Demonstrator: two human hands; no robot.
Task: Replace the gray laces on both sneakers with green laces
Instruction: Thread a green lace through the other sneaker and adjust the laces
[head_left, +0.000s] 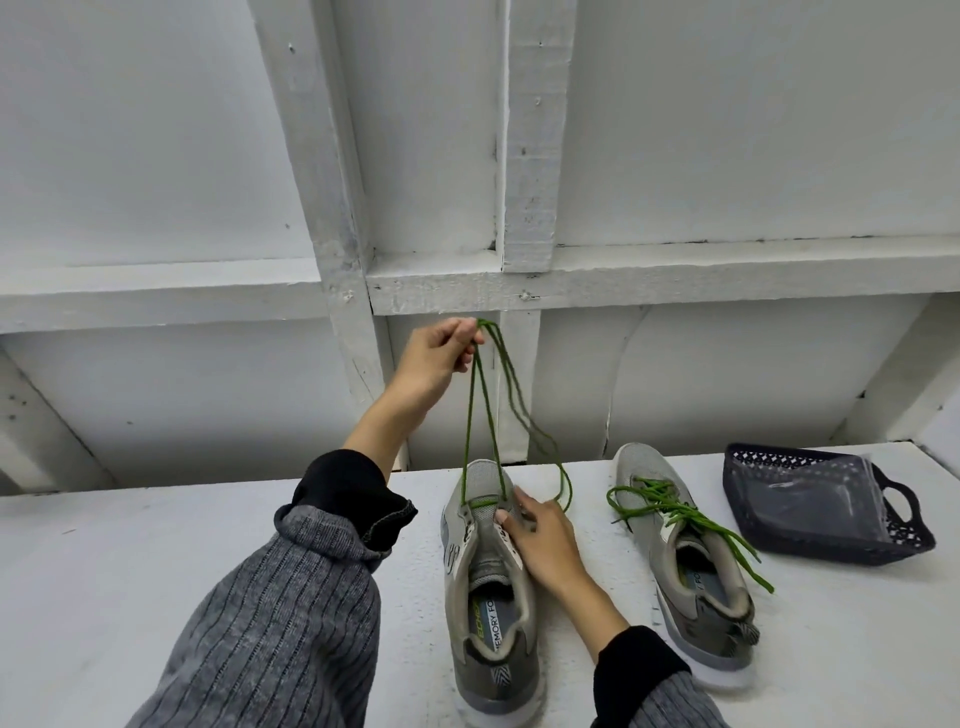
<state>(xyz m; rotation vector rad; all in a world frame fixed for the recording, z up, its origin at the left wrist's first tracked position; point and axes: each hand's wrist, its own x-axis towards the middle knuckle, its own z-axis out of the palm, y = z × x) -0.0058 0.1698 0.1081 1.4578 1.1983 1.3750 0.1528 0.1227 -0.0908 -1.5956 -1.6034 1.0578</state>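
Observation:
Two grey sneakers stand on a white table (156, 561), toes pointing away from me. The near sneaker (491, 597) has a green lace (475, 415) through only its lowest eyelets. My left hand (436, 358) is raised above the toe and pinches both strands of that lace, pulling them up; the loose ends hang down to the right. My right hand (540, 540) rests on the sneaker's right eyelet flap and holds it down. The second sneaker (685, 571), to the right, is laced with green lace (675, 512), its ends lying untied across it.
A dark plastic basket (904, 540) with a clear plastic bag inside lies at the table's right. A white painted wooden wall with beams (524, 156) rises just behind the table's far edge.

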